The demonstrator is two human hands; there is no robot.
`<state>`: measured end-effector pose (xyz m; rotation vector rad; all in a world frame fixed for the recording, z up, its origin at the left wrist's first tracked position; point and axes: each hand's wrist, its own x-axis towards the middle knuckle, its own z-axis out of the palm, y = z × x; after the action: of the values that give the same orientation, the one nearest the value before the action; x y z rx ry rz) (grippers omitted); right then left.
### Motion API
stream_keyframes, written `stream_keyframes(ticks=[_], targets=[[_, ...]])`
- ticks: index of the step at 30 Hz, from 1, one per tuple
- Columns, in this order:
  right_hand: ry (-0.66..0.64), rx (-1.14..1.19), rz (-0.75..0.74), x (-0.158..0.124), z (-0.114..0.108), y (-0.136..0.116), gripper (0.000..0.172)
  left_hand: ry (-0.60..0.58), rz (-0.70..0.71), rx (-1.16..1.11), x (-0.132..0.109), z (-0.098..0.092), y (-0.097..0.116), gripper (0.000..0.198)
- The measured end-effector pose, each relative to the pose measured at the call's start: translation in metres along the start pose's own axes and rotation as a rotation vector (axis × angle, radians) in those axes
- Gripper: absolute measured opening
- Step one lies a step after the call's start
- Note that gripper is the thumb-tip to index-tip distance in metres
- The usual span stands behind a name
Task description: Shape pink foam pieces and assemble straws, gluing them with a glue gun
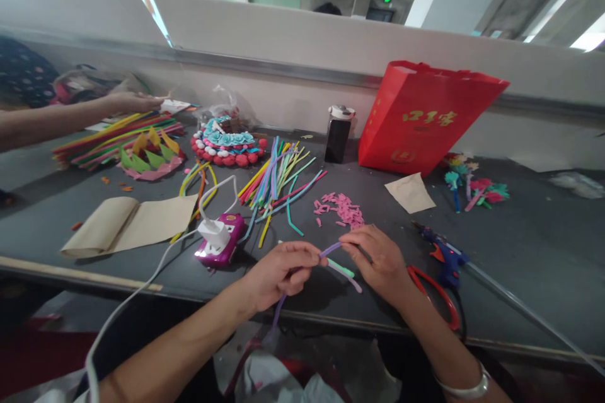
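Observation:
A purple pipe cleaner [329, 250] stretches between my two hands above the front of the dark table. My left hand [286, 270] pinches it, and its long tail hangs down below that hand past the table edge. At the other end, the fingertips of my right hand [375, 258] close on its tip. Beneath my hands lie a mint green pipe cleaner [341, 268] and a pale purple one [353, 283], partly hidden. Just beyond them is a heap of short pink pieces [347, 209]. Red-handled scissors [437, 299], mostly hidden, rest beside my right forearm.
A blue glue gun [447, 255] with a long clear stick lies right. Behind stand a red bag [425, 119] and a bottle [338, 135]. Left are a purple power socket [221, 242], its white cable, loose pipe cleaners [278, 176] and a paper roll [123, 223]. Another person's arm [80, 114] reaches in.

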<state>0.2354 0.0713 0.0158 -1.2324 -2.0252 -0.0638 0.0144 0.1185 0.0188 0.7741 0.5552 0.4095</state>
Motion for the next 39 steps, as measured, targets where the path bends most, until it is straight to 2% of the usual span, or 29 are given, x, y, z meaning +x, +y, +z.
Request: stream_keyframes(ticks=[5, 8, 13, 16, 20, 27, 29, 34, 39], targets=[[-0.019, 0.020, 0.083, -0.002, 0.008, -0.004, 0.016, 0.017, 0.162, -0.075, 0.005, 0.006, -0.001, 0.015], [-0.069, 0.036, 0.142, -0.007, 0.023, -0.016, 0.017, 0.100, 0.252, -0.057, 0.009, 0.007, -0.002, 0.022], [-0.120, 0.063, 0.167, -0.013, 0.032, -0.041, 0.018, 0.342, 0.341, 0.259, 0.013, 0.005, -0.010, 0.027], [-0.111, 0.087, 0.186, -0.011, 0.023, -0.045, 0.017, 0.394, 0.439, 0.489, 0.015, 0.004, -0.013, 0.023], [-0.090, 0.061, 0.186, -0.010, 0.013, -0.039, 0.016, 0.320, 0.461, 0.643, 0.017, 0.001, -0.010, 0.019], [-0.066, 0.059, 0.139, -0.011, 0.011, -0.028, 0.018, 0.208, 0.441, 0.795, 0.012, 0.001, -0.007, 0.017], [-0.074, 0.042, 0.132, -0.010, 0.010, -0.027, 0.018, 0.173, 0.392, 0.728, 0.010, 0.003, -0.007, 0.018], [-0.117, 0.043, 0.150, -0.008, 0.010, -0.027, 0.019, 0.076, 0.200, 0.387, 0.006, 0.007, -0.008, 0.026], [-0.138, -0.059, 0.070, -0.010, 0.013, -0.026, 0.019, 0.083, 0.116, 0.230, 0.006, 0.007, -0.007, 0.024]])
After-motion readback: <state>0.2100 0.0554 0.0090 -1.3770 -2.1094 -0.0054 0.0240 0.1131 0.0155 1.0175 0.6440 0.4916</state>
